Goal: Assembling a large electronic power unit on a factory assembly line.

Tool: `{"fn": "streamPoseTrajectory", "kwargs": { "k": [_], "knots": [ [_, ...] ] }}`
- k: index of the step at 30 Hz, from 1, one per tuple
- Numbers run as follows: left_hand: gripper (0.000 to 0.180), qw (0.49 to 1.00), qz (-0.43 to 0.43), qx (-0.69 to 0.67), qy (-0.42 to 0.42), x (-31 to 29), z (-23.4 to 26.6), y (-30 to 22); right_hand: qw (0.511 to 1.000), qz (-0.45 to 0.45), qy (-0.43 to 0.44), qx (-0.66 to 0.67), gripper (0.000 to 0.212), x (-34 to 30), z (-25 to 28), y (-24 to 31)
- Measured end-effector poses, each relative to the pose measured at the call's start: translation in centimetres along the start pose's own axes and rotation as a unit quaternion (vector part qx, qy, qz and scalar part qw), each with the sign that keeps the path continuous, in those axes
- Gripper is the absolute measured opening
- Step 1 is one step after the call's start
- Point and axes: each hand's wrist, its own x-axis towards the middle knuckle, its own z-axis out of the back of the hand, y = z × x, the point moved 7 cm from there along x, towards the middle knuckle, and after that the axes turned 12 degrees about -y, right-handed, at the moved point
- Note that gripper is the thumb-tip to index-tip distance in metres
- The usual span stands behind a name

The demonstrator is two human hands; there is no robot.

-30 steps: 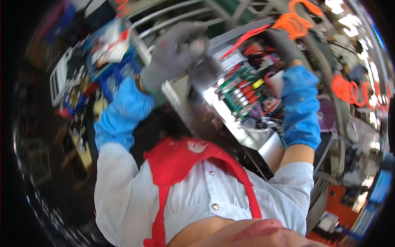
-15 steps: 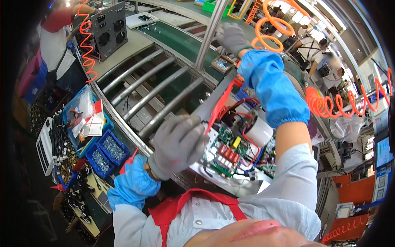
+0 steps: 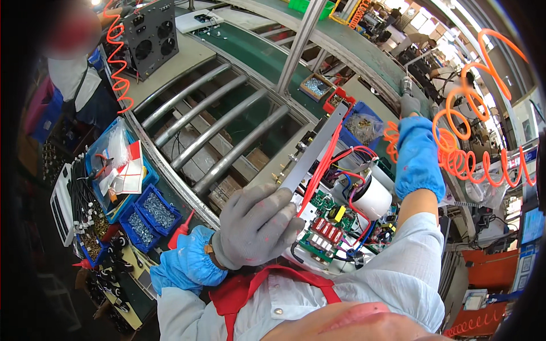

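My left hand (image 3: 256,230), in a grey glove, is closed around the near end of a flat grey metal panel (image 3: 315,150) standing tilted on edge. Brass-coloured terminals (image 3: 278,176) stick out from the panel's left side. A bundle of red wires (image 3: 324,170) runs along it beside my fingers. Just to the right lies an open electronic unit with a green circuit board (image 3: 321,230) and a white cylinder (image 3: 372,196). Far right, my right hand (image 3: 410,105), also gloved, appears closed around a silver-tipped tool (image 3: 406,85), whose kind I cannot make out.
Metal rollers (image 3: 219,133) cross the line on the left. Blue bins of screws (image 3: 156,210) stand near my left sleeve. Beyond the panel are a red bin (image 3: 339,98) and a blue bin (image 3: 364,125). Orange coiled hoses (image 3: 455,153) hang by my right arm. Another person (image 3: 74,79) stands far left.
My right hand has moved from beyond the panel out to the right. The orange hose has swung right. My left hand keeps its hold on the panel, which now shows more of its terminals.
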Motion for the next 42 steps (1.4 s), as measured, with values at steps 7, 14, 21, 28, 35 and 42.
{"fn": "streamPoseTrajectory", "kwargs": {
  "k": [7,14,21,28,35,42],
  "knots": [
    [0.022,1.000,0.015,0.023,-0.006,-0.5,0.9,-0.3,0.726,-0.297,0.333,0.523,0.009,-18.7,-0.1,5.0],
    [0.021,0.999,-0.016,0.007,-0.052,-0.5,0.7,-1.1,0.839,-0.272,0.219,0.418,0.019,-18.4,3.4,1.0],
    [0.020,0.998,-0.036,0.052,-0.030,0.1,0.7,-1.3,0.950,-0.077,0.269,0.141,0.027,-23.9,15.4,8.0],
    [0.045,0.830,0.417,-0.336,0.156,5.8,-5.0,-2.7,0.937,0.262,0.192,0.129,0.049,-40.4,27.5,12.9],
    [0.038,0.597,0.502,-0.581,0.230,3.2,-13.6,-12.9,0.884,0.453,0.072,-0.088,0.082,-47.4,34.1,10.3],
    [0.043,0.590,0.511,-0.554,0.289,2.8,-22.2,-18.7,0.876,0.448,0.079,-0.160,0.084,-43.2,33.7,5.2]
  ]
}}
